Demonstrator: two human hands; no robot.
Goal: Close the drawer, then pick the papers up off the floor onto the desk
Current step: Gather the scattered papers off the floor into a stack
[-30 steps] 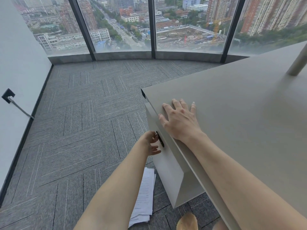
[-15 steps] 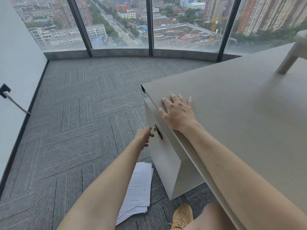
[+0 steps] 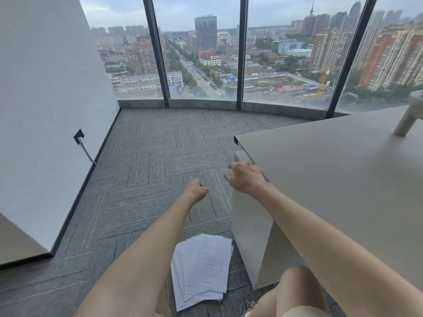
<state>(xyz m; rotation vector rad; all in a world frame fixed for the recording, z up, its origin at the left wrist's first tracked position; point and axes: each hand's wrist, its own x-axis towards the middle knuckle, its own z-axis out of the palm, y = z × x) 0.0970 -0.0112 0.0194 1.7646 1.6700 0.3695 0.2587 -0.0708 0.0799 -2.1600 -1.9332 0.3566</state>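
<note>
A fanned stack of printed white papers (image 3: 203, 271) lies on the grey carpet, close to the base of the drawer cabinet (image 3: 249, 227). The cabinet's pale front face stands under the left edge of the beige desk (image 3: 343, 179); my right arm hides its handle. My left hand (image 3: 196, 191) hovers over the carpet left of the cabinet, fingers curled into a loose fist with nothing in it. My right hand (image 3: 246, 177) floats at the desk's left edge, above the cabinet front, fingers loosely apart and holding nothing.
A white wall (image 3: 45, 99) runs along the left, with a black socket and cable (image 3: 79, 136) low on it. Floor-to-ceiling windows curve across the back. A pale angled leg (image 3: 407, 122) rests on the desk's far right. My knee (image 3: 297, 291) shows at the bottom.
My left hand has come away from the drawer handle and curled shut. My right hand has lifted off the desk top to its edge. The view has tilted upward.
</note>
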